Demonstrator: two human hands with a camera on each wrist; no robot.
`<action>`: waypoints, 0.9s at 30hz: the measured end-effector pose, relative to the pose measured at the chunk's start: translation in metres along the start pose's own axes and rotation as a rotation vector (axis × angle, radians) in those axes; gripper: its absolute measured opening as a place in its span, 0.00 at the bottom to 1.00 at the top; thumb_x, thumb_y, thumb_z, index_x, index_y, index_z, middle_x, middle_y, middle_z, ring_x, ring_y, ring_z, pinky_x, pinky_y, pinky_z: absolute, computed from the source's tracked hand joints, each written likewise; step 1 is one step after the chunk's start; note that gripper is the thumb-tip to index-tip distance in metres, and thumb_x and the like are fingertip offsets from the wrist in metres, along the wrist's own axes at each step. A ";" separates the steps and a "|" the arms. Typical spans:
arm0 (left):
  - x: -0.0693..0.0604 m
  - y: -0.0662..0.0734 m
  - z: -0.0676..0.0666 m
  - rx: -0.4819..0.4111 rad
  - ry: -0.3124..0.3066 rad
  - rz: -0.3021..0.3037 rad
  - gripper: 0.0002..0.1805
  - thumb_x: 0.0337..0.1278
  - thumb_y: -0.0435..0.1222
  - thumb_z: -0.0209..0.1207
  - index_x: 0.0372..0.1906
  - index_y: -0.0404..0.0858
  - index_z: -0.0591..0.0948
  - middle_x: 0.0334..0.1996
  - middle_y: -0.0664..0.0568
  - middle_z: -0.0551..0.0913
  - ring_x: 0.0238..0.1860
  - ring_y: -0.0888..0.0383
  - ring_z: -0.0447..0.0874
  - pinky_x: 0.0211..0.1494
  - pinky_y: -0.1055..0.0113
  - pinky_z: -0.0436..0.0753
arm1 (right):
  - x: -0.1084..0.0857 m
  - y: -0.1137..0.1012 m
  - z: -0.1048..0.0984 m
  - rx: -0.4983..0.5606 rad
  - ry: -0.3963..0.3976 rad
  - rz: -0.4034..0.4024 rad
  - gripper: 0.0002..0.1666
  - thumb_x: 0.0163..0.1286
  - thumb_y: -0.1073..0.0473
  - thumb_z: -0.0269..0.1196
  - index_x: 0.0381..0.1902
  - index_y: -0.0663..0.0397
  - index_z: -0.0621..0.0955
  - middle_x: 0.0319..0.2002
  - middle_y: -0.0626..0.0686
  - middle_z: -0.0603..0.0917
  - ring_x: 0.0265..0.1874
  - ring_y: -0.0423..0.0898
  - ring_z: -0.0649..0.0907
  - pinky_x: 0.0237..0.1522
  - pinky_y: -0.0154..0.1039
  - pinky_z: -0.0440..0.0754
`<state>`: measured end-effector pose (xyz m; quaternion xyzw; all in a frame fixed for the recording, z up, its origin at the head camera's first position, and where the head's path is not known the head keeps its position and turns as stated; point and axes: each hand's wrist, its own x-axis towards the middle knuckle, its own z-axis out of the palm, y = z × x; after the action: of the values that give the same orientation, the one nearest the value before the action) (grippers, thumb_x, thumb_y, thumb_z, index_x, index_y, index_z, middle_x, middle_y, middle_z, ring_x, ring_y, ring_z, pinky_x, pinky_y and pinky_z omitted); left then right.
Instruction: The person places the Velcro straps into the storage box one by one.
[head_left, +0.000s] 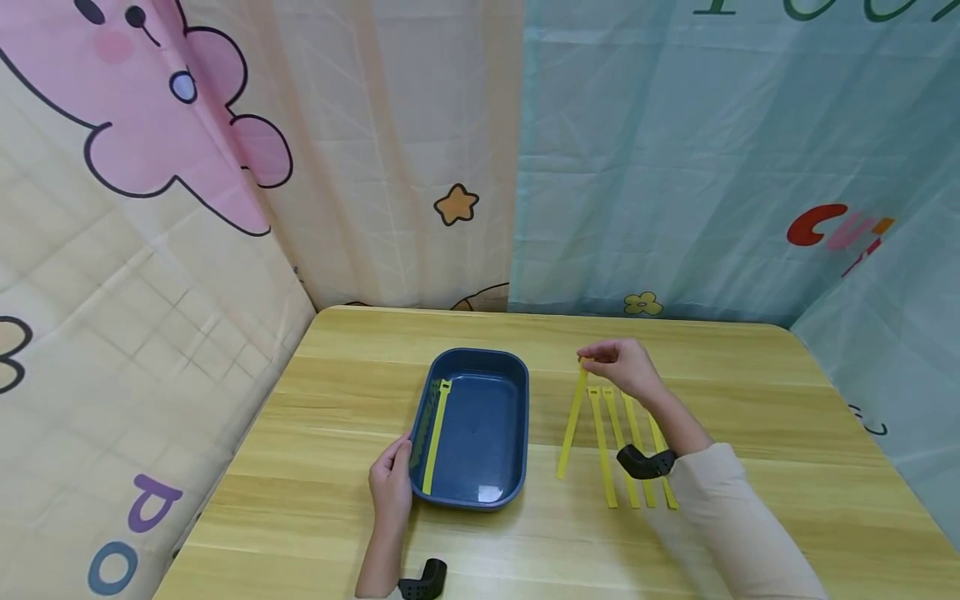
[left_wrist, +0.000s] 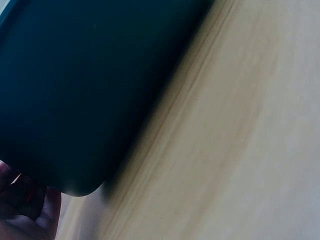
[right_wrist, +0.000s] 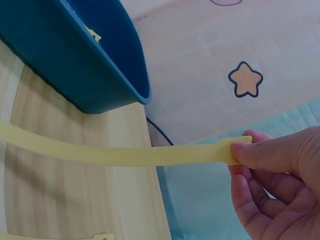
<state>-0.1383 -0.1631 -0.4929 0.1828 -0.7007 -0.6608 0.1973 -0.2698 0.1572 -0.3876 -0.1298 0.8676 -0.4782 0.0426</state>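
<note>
My right hand (head_left: 626,367) pinches the slotted head of a yellow cable tie (right_wrist: 150,156) between thumb and fingertips. The tie hangs down over the table, its tail to the left. Below and beside that hand, several more flat yellow cable ties (head_left: 602,450) lie in a row on the table, partly hidden by the wrist. To their left stands a blue plastic tray (head_left: 522,433), with one yellow cable tie (head_left: 437,437) lying along its left side inside. My left hand (head_left: 392,483) holds the tray's left side with curled fingers; its fingertips are partly hidden.
The light wooden table (head_left: 300,492) ends at a back edge against printed curtains (head_left: 390,167). Black wrist cameras sit on both wrists, the right one (head_left: 645,462) just above the row of ties.
</note>
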 end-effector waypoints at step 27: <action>0.001 -0.005 0.001 -0.041 0.014 0.063 0.17 0.63 0.36 0.51 0.47 0.26 0.80 0.48 0.37 0.79 0.53 0.48 0.74 0.55 0.61 0.72 | -0.010 -0.018 -0.004 0.014 -0.029 -0.045 0.13 0.62 0.68 0.60 0.45 0.68 0.80 0.42 0.62 0.82 0.39 0.53 0.81 0.40 0.46 0.80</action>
<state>-0.1401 -0.1630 -0.4977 0.1612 -0.6910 -0.6672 0.2265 -0.2572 0.1535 -0.3706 -0.1559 0.8605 -0.4830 0.0452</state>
